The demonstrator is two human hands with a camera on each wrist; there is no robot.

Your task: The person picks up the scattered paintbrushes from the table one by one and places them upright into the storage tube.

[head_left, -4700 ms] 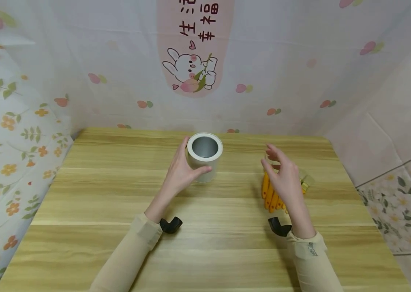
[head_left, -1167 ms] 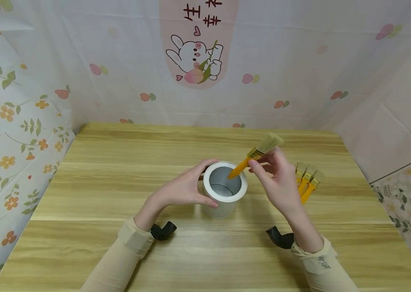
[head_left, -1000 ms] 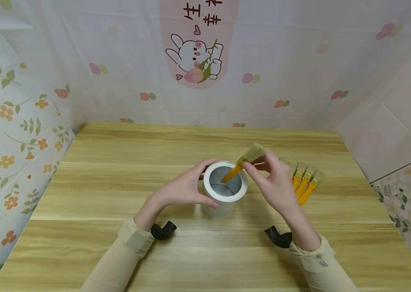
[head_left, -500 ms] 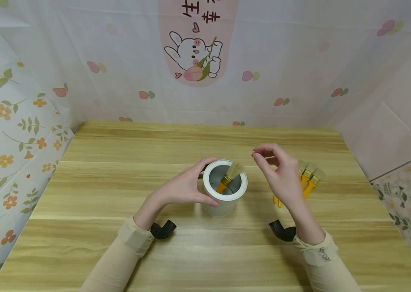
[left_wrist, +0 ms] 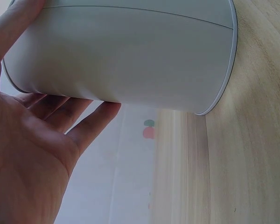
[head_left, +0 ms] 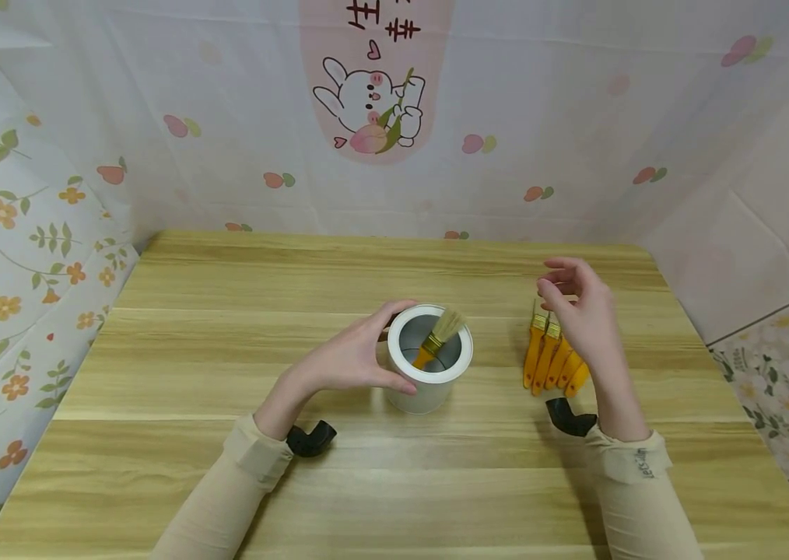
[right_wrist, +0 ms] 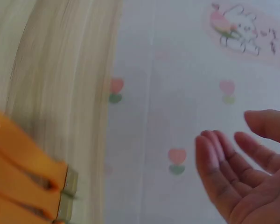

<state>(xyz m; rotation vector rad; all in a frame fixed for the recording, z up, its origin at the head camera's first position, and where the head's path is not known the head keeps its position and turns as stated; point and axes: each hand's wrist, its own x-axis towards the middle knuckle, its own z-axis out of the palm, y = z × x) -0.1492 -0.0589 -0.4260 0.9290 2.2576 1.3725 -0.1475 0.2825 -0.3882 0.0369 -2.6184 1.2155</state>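
A white can (head_left: 419, 398) with a pale rim and grey inside stands upright on the table. My left hand (head_left: 338, 359) grips its left side, thumb in front and fingers behind; the left wrist view shows the fingers against the can's wall (left_wrist: 130, 56). One paintbrush (head_left: 440, 337) leans inside the can, bristles up past the rim, handle down. My right hand (head_left: 585, 311) is above a row of paintbrushes (head_left: 547, 359) with orange handles, holding nothing, its fingers loosely bent. It hides some of their bristles. In the right wrist view, orange handles (right_wrist: 23, 172) lie at lower left.
The wooden table (head_left: 380, 498) ends at a patterned cloth (head_left: 226, 140) hanging behind it. More flowered cloth (head_left: 23, 327) hangs at the left, and a pale wall (head_left: 752, 257) stands at the right. A black piece (head_left: 312, 439) sticks out at each wrist.
The can was moved nearer and to the right earlier. The right hand lowered a paintbrush into it, let go, and has moved right, back over the other brushes. The left hand stays on the can.
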